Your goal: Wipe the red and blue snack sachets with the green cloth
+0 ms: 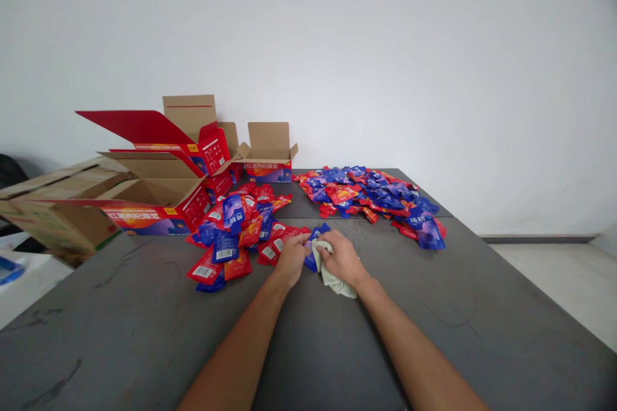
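Near the middle of the dark grey table [337,347], my left hand [291,262] grips the left edge of a blue pouch [310,261]. My right hand [343,258] is closed around a pale, crumpled cloth [332,281], which presses against the pouch's right side. Part of the pouch is hidden by the fingers and the cloth. Just left of my left hand lies a heap of red and blue pouches [234,214], some with barcodes facing up. A larger heap of similar pouches [380,189] spreads beyond my right hand.
Open red printed boxes [144,215] stand at the left, with another open box [268,171] farther back. A big brown carton [58,212] sits past the table's left edge. Behind everything rises a white wall [361,58].
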{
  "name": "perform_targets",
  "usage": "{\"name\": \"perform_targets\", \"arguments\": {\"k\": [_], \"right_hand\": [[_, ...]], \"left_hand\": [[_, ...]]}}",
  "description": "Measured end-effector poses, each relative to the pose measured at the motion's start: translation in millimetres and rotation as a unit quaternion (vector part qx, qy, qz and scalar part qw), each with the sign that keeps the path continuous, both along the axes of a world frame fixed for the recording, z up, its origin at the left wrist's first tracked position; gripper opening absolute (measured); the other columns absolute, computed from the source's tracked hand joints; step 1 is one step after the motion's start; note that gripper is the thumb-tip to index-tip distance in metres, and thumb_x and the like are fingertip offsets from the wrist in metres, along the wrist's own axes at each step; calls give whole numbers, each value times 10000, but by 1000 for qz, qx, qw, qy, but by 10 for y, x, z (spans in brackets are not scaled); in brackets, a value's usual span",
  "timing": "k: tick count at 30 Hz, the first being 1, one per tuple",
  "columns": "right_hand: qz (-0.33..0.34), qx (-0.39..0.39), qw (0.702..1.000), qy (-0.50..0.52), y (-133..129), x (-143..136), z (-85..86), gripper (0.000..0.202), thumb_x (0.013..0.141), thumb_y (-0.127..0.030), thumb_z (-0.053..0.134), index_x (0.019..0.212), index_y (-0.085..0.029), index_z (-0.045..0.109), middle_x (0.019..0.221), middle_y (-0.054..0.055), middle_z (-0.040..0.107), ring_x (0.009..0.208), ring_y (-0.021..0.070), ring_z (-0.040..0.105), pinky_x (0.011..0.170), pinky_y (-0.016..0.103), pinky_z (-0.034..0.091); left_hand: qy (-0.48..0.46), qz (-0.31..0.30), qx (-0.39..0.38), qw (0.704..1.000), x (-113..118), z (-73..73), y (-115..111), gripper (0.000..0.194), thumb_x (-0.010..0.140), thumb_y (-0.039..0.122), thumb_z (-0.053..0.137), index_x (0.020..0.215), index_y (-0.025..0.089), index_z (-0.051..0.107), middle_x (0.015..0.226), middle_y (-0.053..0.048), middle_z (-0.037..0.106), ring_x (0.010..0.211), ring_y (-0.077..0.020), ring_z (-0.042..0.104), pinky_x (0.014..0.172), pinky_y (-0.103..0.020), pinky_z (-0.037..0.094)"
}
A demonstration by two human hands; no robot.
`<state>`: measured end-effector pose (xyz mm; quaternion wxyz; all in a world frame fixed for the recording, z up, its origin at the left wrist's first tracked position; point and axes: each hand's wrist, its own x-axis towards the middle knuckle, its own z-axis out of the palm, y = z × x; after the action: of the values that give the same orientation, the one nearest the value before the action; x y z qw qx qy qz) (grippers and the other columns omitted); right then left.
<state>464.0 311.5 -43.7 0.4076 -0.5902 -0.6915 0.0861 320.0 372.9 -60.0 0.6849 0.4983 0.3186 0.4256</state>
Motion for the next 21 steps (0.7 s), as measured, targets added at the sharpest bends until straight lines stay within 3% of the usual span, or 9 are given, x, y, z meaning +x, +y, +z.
{"name": "perform_targets", "arguments": {"k": [5, 8, 11, 15, 18, 21], "right_hand": [[51, 16, 998, 23, -43, -92, 56, 200, 835, -129, 632, 987, -240, 700, 1007, 44, 662, 976, 199, 607, 886, 317, 471], [12, 17, 999, 33, -36, -75, 88, 170, 838, -143, 628, 954, -234, 710, 976, 46, 672, 955, 204, 613, 874, 324, 479], [-69, 51, 995, 53, -13, -9, 120, 164, 851, -180, 616, 977, -220, 714, 971, 61, 679, 944, 218, 617, 881, 346, 482], [-147, 108, 981, 71, 11, 109, 147, 205, 887, -223, 570, 1026, -208, 719, 1000, 81, 667, 968, 233, 610, 906, 365, 485], [-169, 127, 975, 67, 15, 144, 141, 247, 908, -237, 541, 1072, -205, 723, 1028, 92, 650, 989, 237, 600, 929, 376, 482], [-139, 129, 981, 37, 10, 94, 120, 264, 913, -227, 539, 1102, -213, 722, 1054, 93, 643, 1021, 241, 581, 952, 388, 469]], "left_hand": [[-89, -42, -35, 995, -31, 99, -28, 538, 439, -1, 523, 919, 124, 732, 884, -57, 707, 804, -164, 619, 644, -222, 417], [-93, -73, -60, 991, -42, 99, -51, 624, 410, -23, 509, 978, 157, 692, 914, -41, 711, 752, -149, 620, 578, -202, 392], [-82, -103, -80, 988, -36, 106, -97, 681, 424, -17, 519, 1060, 190, 646, 900, -29, 711, 634, -124, 594, 489, -185, 312], [-79, -137, -52, 986, -14, 159, -166, 753, 448, -26, 534, 1166, 184, 620, 958, -54, 720, 612, -111, 594, 483, -184, 317], [-94, -154, -32, 983, -3, 179, -185, 810, 448, -45, 526, 1226, 161, 614, 1028, -85, 722, 679, -124, 622, 520, -189, 363], [-118, -140, -24, 983, -6, 165, -161, 820, 462, -50, 532, 1247, 169, 613, 1085, -90, 716, 708, -118, 620, 551, -190, 381]]}}
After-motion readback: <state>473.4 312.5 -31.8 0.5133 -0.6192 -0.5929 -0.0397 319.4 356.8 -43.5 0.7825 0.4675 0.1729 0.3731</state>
